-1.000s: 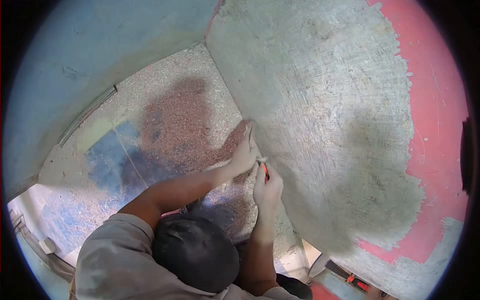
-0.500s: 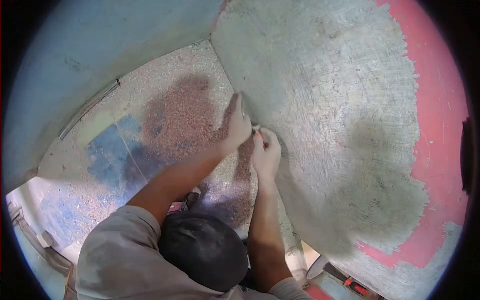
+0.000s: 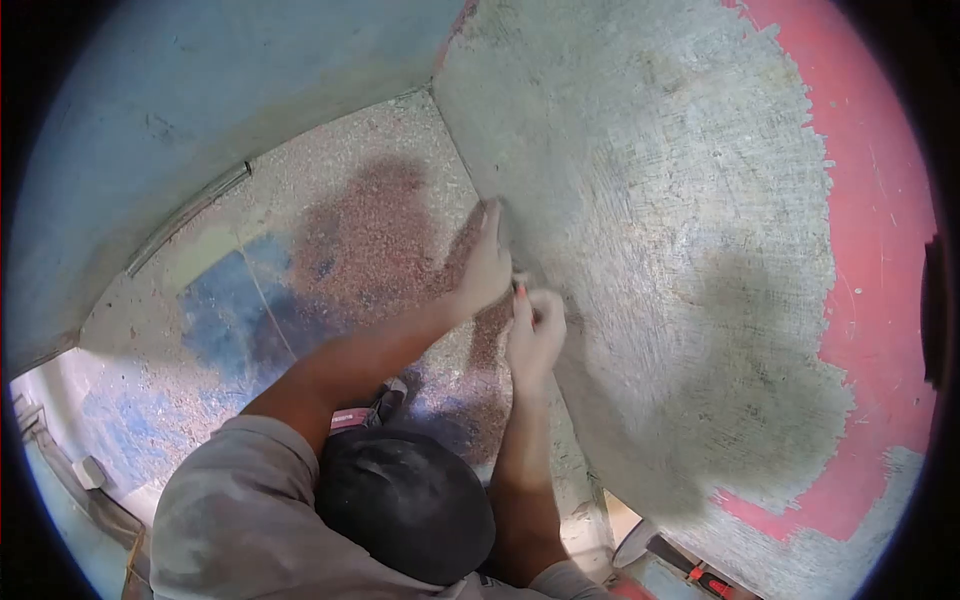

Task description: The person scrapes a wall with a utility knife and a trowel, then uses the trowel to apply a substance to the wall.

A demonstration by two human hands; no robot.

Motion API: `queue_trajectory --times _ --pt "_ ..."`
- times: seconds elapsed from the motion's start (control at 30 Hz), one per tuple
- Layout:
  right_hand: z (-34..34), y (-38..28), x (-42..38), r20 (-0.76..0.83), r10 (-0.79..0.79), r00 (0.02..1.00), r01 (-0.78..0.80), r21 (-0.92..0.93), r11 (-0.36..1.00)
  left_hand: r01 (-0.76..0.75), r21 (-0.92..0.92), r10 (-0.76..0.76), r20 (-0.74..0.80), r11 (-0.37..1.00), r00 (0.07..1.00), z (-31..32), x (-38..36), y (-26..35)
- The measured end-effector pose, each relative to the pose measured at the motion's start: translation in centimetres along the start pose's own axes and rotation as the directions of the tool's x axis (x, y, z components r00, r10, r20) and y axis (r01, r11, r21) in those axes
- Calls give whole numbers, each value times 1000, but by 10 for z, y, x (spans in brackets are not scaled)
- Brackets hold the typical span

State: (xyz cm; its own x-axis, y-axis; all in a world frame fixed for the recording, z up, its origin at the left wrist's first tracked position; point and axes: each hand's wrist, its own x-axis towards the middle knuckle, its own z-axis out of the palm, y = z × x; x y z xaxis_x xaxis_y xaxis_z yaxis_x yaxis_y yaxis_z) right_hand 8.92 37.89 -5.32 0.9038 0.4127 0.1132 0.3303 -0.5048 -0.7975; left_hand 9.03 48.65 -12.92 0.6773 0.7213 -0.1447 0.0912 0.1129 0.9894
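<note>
My left hand [image 3: 487,265] is at the foot of the scraped grey wall [image 3: 640,200], where it meets the speckled floor [image 3: 460,365]. Its visible fingers stretch forward along the wall. Just behind it, my right hand [image 3: 536,335] is closed around a slim tool with a red-orange handle [image 3: 521,291]. Most of this tool is hidden by the fingers, so its kind does not show. A small dark part lies between both hands, close to the wall joint.
Pink paint [image 3: 870,250] borders the scraped wall at right. A blue wall [image 3: 250,70] rises on the far left. Blue paint [image 3: 230,300] stains the floor. A tool with a red and black handle [image 3: 710,582] lies at lower right. A dark cap [image 3: 405,505] fills the bottom middle.
Both hands sit slightly lower in the view, and the right hand has shifted a little back. Less of the red-orange handle shows. The whole view has shifted slightly.
</note>
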Motion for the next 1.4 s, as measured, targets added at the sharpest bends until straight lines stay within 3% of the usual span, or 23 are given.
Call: queue_trajectory --times 0.07,0.13,0.2,0.23,0.33,0.37,0.47,0.5,0.57,0.6,0.73,0.77,0.8,0.83,0.9,0.97,1.07,1.1,1.17,1.2,1.27,1.3,1.4 --pt "-27 -13 -33 -15 265 964 -260 144 955 -137 83 137 11 987 991 20 -26 -6" --pt "-19 -8 -22 -5 126 992 -126 -2 992 33 -77 -28 60 996 998 9 -23 8" --pt "7 4 0 11 52 999 -51 -90 995 110 -26 -110 36 994 993 -12 14 6" --pt "31 11 19 25 41 999 -38 -109 993 51 -18 -52 -87 999 995 -10 37 -20" --pt "22 7 15 44 31 999 -28 -59 998 -96 59 100 -83 994 991 -16 39 -21" --pt "10 5 2 42 41 998 -40 -24 999 -254 230 286 -114 939 951 2 25 -38" --pt "-22 14 -43 -20 307 952 -304 82 949 -240 120 241 5 963 970 20 -25 -17" --pt "-17 8 -37 -11 223 975 -218 162 962 -8 4 8 106 1000 994 10 -21 -6" --pt "17 13 2 -49 7 999 -6 16 1000 181 -201 -167 81 963 983 -13 5 17" --pt "29 17 16 -55 -105 993 101 -63 993 147 -168 -138 65 975 988 -22 22 11" --pt "36 14 12 -31 39 999 -41 -68 997 -25 -14 25 23 1000 999 -21 30 -14" --pt "17 10 -7 -40 109 993 -110 -33 993 -196 165 199 -1 967 980 -9 15 -25" --pt "2 4 -21 -48 174 984 -174 2 985 -160 105 160 8 982 987 -1 9 -33" --pt "-1 -2 -29 -51 326 944 -312 181 933 -117 41 116 19 992 993 6 3 -37" --pt "10 6 -10 -36 164 986 -161 75 984 -74 -33 74 24 997 997 1 5 -24" --pt "34 -5 20 20 45 999 -43 -64 997 230 -214 -208 119 949 971 -32 33 9" --pt "49 4 40 24 -51 998 53 -101 994 -3 -132 8 37 991 999 -28 71 -49" --pt "33 9 31 48 -7 999 2 92 996 -145 49 146 -34 988 989 -16 55 -38" --pt "-13 -27 -6 58 269 961 -275 249 929 -106 75 105 16 992 994 -9 20 5" --pt "-14 -21 -9 13 227 974 -225 192 955 -88 90 84 42 992 996 -5 1 26" --pt "-16 -3 -16 -62 138 989 -134 63 989 -130 71 130 11 989 992 5 -6 14" --pt "-3 -3 1 -41 20 999 -20 -4 1000 -158 73 160 -16 985 987 -3 15 3" --pt "57 -5 52 -12 -83 996 82 -86 993 115 -124 -111 40 986 993 -40 78 -14"
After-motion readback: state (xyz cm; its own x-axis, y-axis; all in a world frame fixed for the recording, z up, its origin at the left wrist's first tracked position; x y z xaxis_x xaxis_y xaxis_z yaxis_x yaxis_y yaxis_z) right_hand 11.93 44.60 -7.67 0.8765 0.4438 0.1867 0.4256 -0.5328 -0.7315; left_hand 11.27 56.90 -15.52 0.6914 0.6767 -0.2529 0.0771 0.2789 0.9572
